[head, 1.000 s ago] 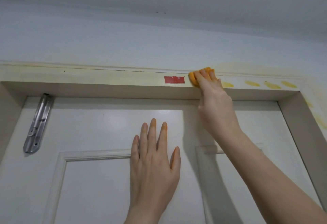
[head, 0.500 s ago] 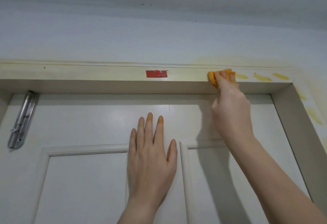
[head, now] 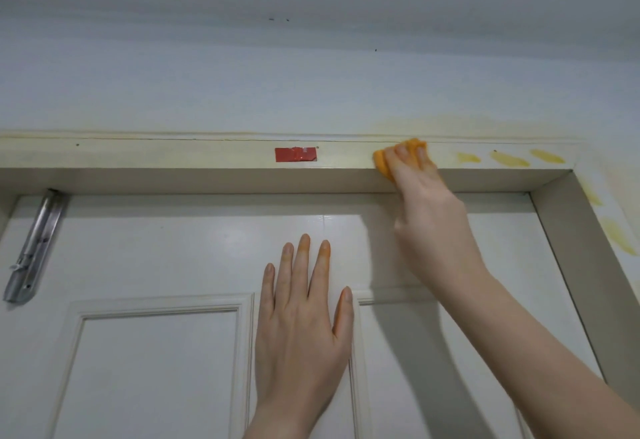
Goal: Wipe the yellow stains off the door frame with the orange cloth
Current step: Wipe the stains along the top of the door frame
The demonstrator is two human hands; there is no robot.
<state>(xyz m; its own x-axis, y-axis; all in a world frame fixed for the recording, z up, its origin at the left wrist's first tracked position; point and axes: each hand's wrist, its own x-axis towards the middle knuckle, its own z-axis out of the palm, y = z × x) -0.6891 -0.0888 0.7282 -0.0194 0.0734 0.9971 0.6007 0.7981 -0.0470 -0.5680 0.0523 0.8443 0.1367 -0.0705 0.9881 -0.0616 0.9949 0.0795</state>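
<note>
orange cloth is bunched under the right hand and pressed against the front face of the door frame top rail, right of centre. fingers are curled over the cloth, so it is gripped; the thumb is hidden. the cloth's left edge pokes out past the fingers and hangs just over the rail's lower edge.

three yellow stains are seen on the rail right of the cloth – nearest one just beside the hand, the others toward the corner. more yellow marks are seen down the right upright, and a faint yellow smear on the wall above the cloth.

left hand is laid flat on the white door, fingers straight and spread, nothing held – fingertips are tinted orange.

a red tape patch is stuck on the rail left of the cloth, apart from it. a metal bracket is fixed at the door's upper left, tilted.
</note>
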